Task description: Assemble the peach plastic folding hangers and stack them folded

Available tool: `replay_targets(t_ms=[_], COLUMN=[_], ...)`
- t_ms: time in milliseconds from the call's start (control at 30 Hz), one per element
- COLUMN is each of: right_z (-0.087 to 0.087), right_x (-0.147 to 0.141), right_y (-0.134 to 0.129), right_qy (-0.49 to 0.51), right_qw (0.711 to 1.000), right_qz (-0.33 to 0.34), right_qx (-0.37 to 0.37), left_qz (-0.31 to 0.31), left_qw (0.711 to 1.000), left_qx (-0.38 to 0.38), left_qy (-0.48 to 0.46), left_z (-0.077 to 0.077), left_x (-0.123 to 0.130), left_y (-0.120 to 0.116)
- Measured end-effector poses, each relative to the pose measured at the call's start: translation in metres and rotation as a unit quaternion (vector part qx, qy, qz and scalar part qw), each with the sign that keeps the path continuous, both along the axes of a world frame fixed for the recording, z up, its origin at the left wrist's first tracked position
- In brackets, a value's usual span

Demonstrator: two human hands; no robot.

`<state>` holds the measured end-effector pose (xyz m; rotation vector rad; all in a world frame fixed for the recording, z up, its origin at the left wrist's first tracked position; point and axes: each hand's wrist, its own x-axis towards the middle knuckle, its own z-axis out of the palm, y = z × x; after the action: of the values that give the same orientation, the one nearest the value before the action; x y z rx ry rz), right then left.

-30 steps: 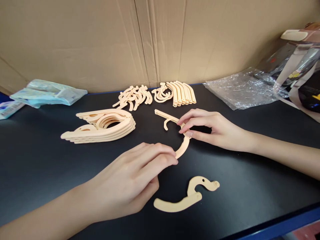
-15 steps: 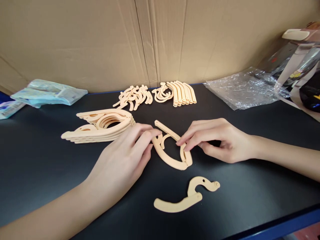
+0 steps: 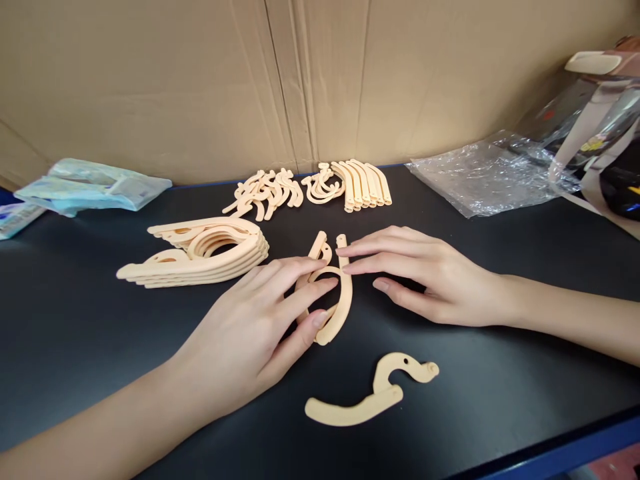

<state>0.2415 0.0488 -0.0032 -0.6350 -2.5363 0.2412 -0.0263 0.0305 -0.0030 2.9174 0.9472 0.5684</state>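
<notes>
A cream plastic folding clothes hanger [image 3: 345, 293] lies on the black table in the middle, its two arms drawn close together and pointing away from me. My left hand [image 3: 270, 313] grips its left side, fingers over the arm and thumb at the near end, hiding part of it. With fingers outstretched, my right hand [image 3: 420, 277] touches the right arm with its fingertips; its thumb stands apart. Closer to me lies a loose hanger piece [image 3: 355, 407], a curved arm joined to a hook part. Left of my hands is a stack of folded hangers [image 3: 200, 267].
At the back lie a heap of small hook parts [image 3: 265, 193], a few curved parts [image 3: 323, 187] and a row of hanger arms [image 3: 367, 187]. Clear plastic film [image 3: 485, 180] and a strapped bottle [image 3: 600, 120] stand right, a blue packet [image 3: 95, 187] left. Cardboard [image 3: 175, 87] rises behind.
The hanger has turned, its arms now closer together and pointing away. My left hand has moved further over it; my right fingers shifted left and straightened along the right arm.
</notes>
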Motion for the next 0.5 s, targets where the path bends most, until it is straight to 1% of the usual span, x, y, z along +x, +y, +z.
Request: replay_targets(t_ms=[100, 167, 233, 300, 433, 500], right_z=[-0.0031, -0.0036, -0.0029, -0.0014, 0.0024, 0.0037], right_x=[-0.0010, -0.0016, -0.0018, -0.0018, -0.0021, -0.0021], right_y=[0.0012, 0.0009, 0.0007, 0.0006, -0.0009, -0.0034], right_qy=[-0.048, -0.048, -0.032, -0.017, -0.006, -0.011], right_qw=[0.998, 0.997, 0.998, 0.999, 0.997, 0.994], right_qz=[-0.003, -0.012, -0.022, -0.010, 0.064, 0.088], right_qx=[0.038, 0.051, 0.049, 0.034, -0.030, -0.058], left_qz=[-0.007, -0.004, 0.006, 0.012, 0.017, 0.015], left_qw=[1.000, 1.000, 0.999, 0.998, 0.999, 0.999], left_qx=[0.009, 0.026, 0.039, 0.046, 0.037, 0.023], left_qy=[0.010, 0.016, 0.022, 0.028, 0.034, 0.032], left_z=[-0.0010, -0.0018, -0.0024, -0.0030, -0.0047, -0.0049], left_x=[-0.0012, -0.0018, -0.0021, -0.0023, -0.0029, -0.0033], left_y=[0.0023, 0.0026, 0.0018, 0.0008, 0.0013, 0.0022])
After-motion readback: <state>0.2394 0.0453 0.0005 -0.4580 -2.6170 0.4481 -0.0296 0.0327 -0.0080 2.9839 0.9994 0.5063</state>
